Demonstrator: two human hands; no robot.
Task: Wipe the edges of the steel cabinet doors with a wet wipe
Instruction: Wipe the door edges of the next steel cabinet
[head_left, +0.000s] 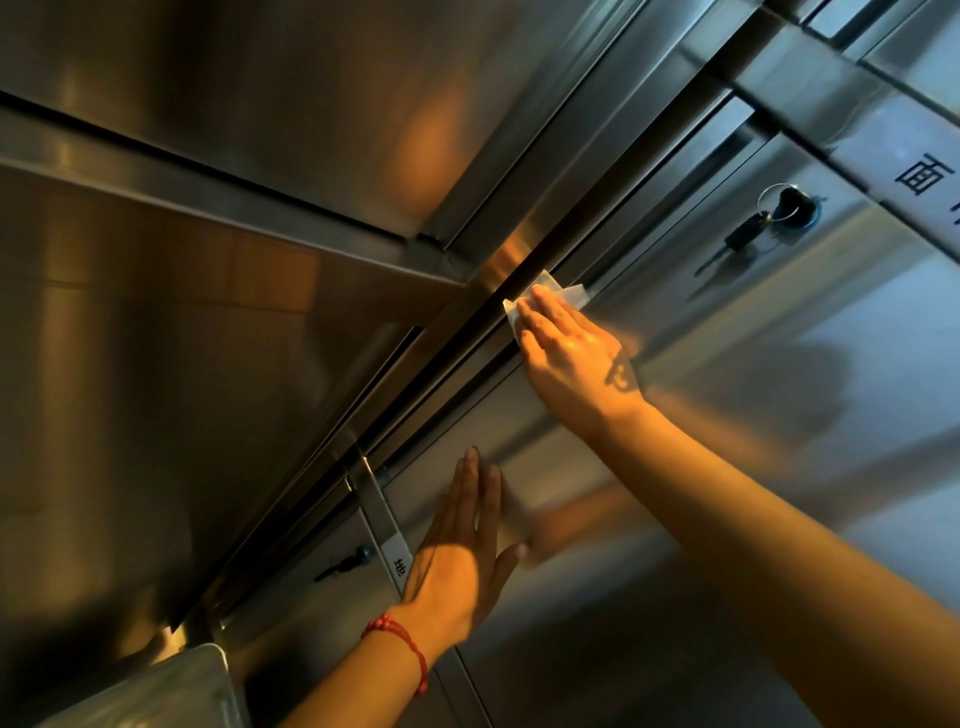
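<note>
My right hand (571, 348) is flat, fingers together, pressing the wet wipe (550, 296) onto the door edge (467, 374). Not pinching it, just pinning it under the fingertips; the white corners stick out past them. My left hand (462, 551) is spread open, palm flat on the door face (597, 519) lower down, holding nothing. Looks like a brace. There's a red cord (400, 636) on that wrist.

Key geometry: the edge is a long dark seam (519, 280) between two steel doors, running diagonally in view from lower left to upper right. The wipe sits right on it, about midway along the visible run. The right hand comes at the seam from the side, fingers pointing across it, so I judge the next stroke has to slide along that diagonal, not along the finger direction. The right hand is the one on the edge; the left lies well back along the same seam, just beside it.

Beyond the wipe, upper right, a key (748, 234) hangs in a lock (795, 208) on the door face, off the seam, so it shouldn't snag. Can't tell how much of the edge is done.
</note>
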